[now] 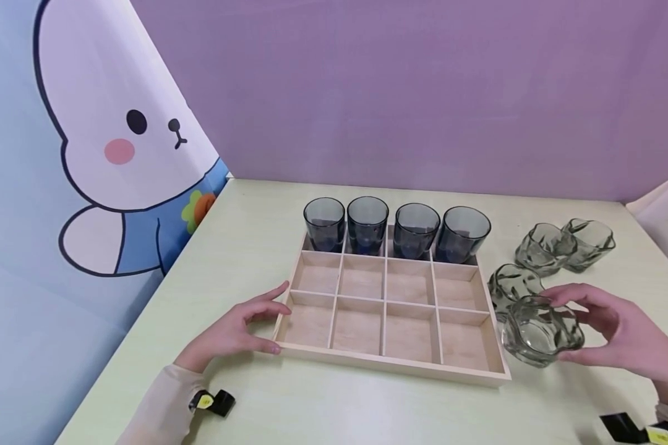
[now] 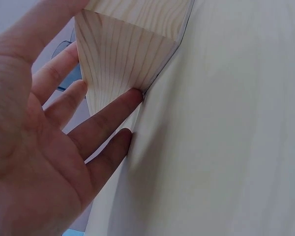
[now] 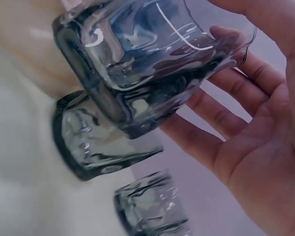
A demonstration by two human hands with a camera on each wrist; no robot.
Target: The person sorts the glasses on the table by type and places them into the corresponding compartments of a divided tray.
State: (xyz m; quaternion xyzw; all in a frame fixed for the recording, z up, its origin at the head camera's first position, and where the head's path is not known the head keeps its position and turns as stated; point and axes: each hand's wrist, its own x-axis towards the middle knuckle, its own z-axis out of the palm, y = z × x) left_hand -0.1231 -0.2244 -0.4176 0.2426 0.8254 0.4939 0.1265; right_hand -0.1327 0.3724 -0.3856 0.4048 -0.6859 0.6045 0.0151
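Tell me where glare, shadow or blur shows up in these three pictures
Head view: bright, fairly even light, with a soft shadow below the left hand; left wrist view: dimmer, a soft-edged shadow on the tabletop beside the wooden tray; right wrist view: white glare streaks on the held glass, tabletop blurry.

Head cam fwd/down, L-wrist close on rect. pale-wood tray [image 1: 389,363], R-wrist close on wavy grey-green glass [image 1: 541,334], both shared w/ head
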